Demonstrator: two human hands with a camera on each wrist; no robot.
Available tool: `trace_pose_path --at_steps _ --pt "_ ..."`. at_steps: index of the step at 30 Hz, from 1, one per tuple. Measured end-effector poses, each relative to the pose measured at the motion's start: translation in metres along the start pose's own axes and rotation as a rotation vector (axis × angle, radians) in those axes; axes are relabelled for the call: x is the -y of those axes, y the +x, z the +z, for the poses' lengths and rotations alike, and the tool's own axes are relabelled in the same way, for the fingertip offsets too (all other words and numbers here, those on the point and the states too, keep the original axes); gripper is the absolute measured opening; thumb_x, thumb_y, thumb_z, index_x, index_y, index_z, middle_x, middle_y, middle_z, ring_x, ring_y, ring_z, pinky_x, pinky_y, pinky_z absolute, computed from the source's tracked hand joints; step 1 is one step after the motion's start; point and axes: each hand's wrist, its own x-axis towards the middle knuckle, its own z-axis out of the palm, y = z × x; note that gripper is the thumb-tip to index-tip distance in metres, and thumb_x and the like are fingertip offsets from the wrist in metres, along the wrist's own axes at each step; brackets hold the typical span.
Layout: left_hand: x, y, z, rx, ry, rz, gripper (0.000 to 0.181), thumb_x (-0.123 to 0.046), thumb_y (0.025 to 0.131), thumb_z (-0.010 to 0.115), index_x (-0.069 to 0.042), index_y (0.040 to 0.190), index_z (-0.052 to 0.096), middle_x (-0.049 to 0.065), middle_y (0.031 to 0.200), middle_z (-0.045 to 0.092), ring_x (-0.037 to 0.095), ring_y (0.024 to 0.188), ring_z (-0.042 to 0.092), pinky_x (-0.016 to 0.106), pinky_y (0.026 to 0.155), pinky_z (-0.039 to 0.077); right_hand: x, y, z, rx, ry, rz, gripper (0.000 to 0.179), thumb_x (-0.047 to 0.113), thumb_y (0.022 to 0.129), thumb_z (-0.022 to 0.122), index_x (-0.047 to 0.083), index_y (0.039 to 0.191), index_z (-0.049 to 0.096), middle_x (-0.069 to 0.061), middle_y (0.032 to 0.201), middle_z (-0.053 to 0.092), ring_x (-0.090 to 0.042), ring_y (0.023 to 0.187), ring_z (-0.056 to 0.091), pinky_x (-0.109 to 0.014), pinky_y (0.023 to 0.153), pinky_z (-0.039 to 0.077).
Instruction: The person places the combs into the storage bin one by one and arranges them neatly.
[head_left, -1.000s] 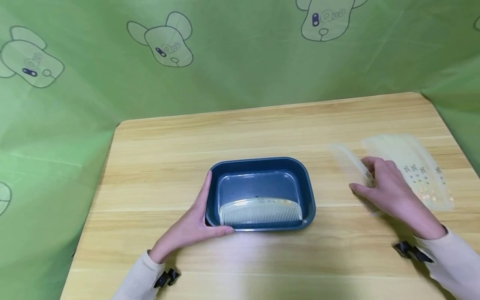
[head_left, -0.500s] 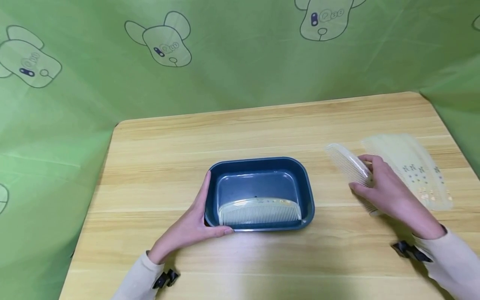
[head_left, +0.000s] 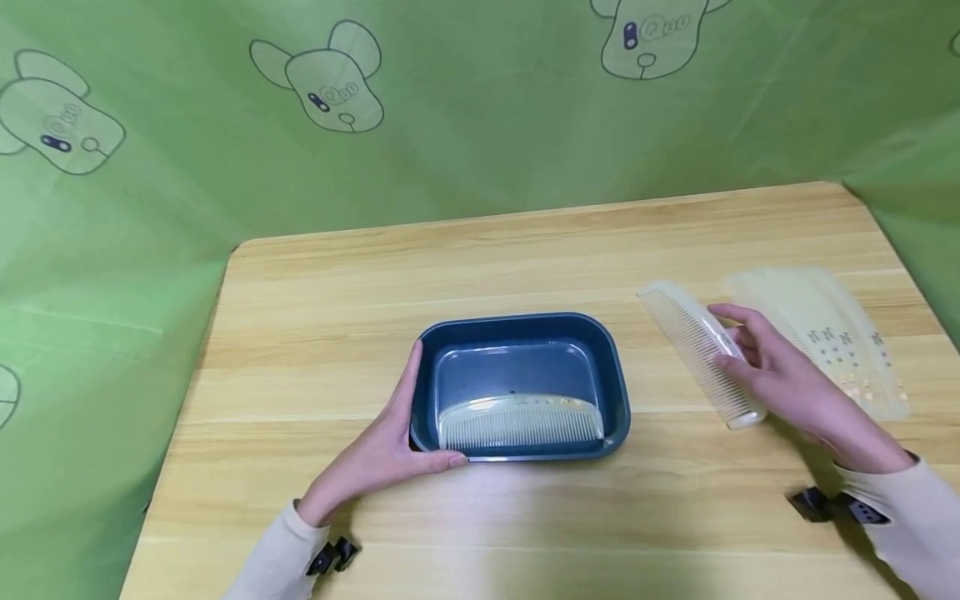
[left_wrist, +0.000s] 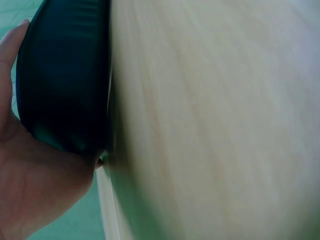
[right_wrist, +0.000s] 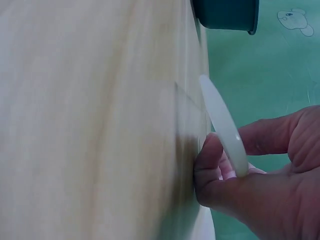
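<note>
My left hand (head_left: 382, 442) rests against the left front corner of a dark blue rectangular basin (head_left: 618, 392), its thumb along the front rim and its fingers straight along the left side. A pale translucent comb (head_left: 521, 422) lies inside near the front wall, teeth toward me. To the right, my right hand (head_left: 780, 375) pinches a second comb (head_left: 693, 346) by its spine between thumb and fingers. That comb is tilted, with its teeth facing left; in the right wrist view the held comb (right_wrist: 225, 125) appears edge-on, above the table.
Several more pale combs (head_left: 825, 325) lie overlapped in a fan at the right of the wooden table (head_left: 337, 317), partly behind my right hand. Green cloth (head_left: 480, 125) with printed cartoon heads hangs beyond the table's back edge.
The right hand has tilted the pinched comb up so more of its toothed face shows, and it has shifted slightly left from the fan. The left hand and basin have stayed put.
</note>
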Motion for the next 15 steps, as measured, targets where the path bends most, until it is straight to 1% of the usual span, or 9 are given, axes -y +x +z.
trace_pose_path --at_steps 3,6,8,11,12,15 --pt "-0.0005 0.0010 -0.0004 0.000 -0.001 -0.002 0.145 -0.036 0.084 0.098 -0.035 0.174 -0.017 0.003 0.182 -0.013 0.026 0.165 0.000 0.062 0.127 0.016 -0.0024 0.0009 -0.0016 -0.006 0.055 0.000 0.068 -0.007 0.110 0.054 0.004 0.170 0.024 -0.015 0.121 0.057 -0.012 0.095 0.065 -0.034 0.068 0.062" --pt "-0.0009 0.0021 -0.0005 0.001 -0.004 0.001 0.145 -0.036 0.085 0.097 -0.037 0.173 -0.017 0.003 0.182 -0.013 0.026 0.165 0.000 0.062 0.127 0.016 -0.0025 0.0018 -0.0028 -0.034 0.087 0.005 0.070 -0.006 0.110 0.055 0.010 0.172 0.027 -0.004 0.119 0.062 -0.011 0.096 0.067 -0.034 0.070 0.064" --pt "-0.0011 0.0024 -0.0007 0.000 -0.003 0.001 0.145 -0.036 0.085 0.097 -0.038 0.173 -0.017 0.004 0.182 -0.013 0.026 0.165 0.000 0.062 0.127 0.016 -0.0016 0.0023 -0.0025 -0.059 0.118 0.004 0.070 -0.005 0.110 0.057 0.014 0.172 0.030 0.002 0.117 0.064 -0.010 0.095 0.068 -0.032 0.070 0.064" --pt "-0.0015 0.0022 -0.0009 -0.001 -0.004 0.002 0.145 -0.036 0.085 0.097 -0.038 0.173 -0.017 0.004 0.182 -0.013 0.026 0.165 0.000 0.062 0.127 0.016 0.0004 0.0028 -0.0007 -0.091 0.169 0.001 0.069 -0.005 0.110 0.058 0.018 0.171 0.036 0.003 0.114 0.066 -0.010 0.092 0.067 -0.026 0.070 0.062" --pt "-0.0015 0.0018 -0.0009 -0.001 -0.006 0.001 0.145 -0.035 0.085 0.097 -0.038 0.173 -0.017 0.004 0.182 -0.013 0.025 0.165 0.000 0.062 0.127 0.016 0.0012 0.0030 0.0002 -0.096 0.204 0.005 0.067 -0.006 0.109 0.059 0.019 0.169 0.039 0.002 0.114 0.066 -0.011 0.092 0.067 -0.025 0.070 0.061" --pt "-0.0017 0.0006 -0.0008 -0.003 -0.009 0.006 0.145 -0.034 0.084 0.098 -0.039 0.173 -0.017 0.003 0.182 -0.013 0.025 0.165 0.000 0.062 0.127 0.016 0.0047 0.0030 0.0023 -0.116 0.257 0.031 0.062 -0.004 0.109 0.061 0.022 0.163 0.047 0.001 0.114 0.066 -0.011 0.091 0.066 -0.023 0.070 0.059"
